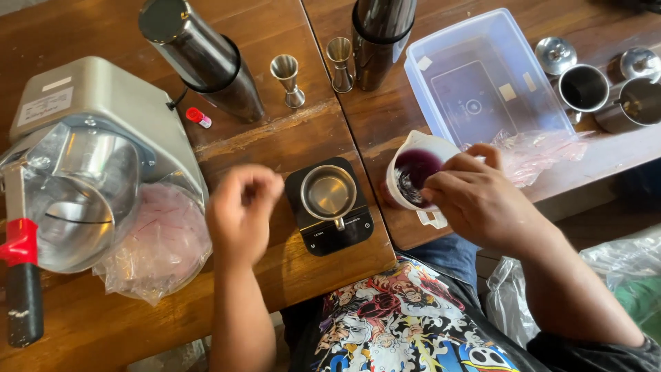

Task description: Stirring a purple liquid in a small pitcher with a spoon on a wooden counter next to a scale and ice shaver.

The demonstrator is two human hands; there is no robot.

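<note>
My right hand (478, 200) grips a white plastic measuring cup (416, 176) that holds dark purple liquid and is tilted toward me. It hovers just right of a small steel cup (328, 193) standing on a black digital scale (330, 234). My left hand (242, 210) is loosely curled with nothing in it, just left of the scale, above the wooden table (296, 269).
A grey ice-shaving machine (96, 138) with a red-handled lever (21, 275) and a plastic bag (162, 244) stands at left. Two steel jiggers (288, 79), two dark shaker tins (203, 58), a clear plastic tub (482, 76) and steel pitchers (585, 88) line the back.
</note>
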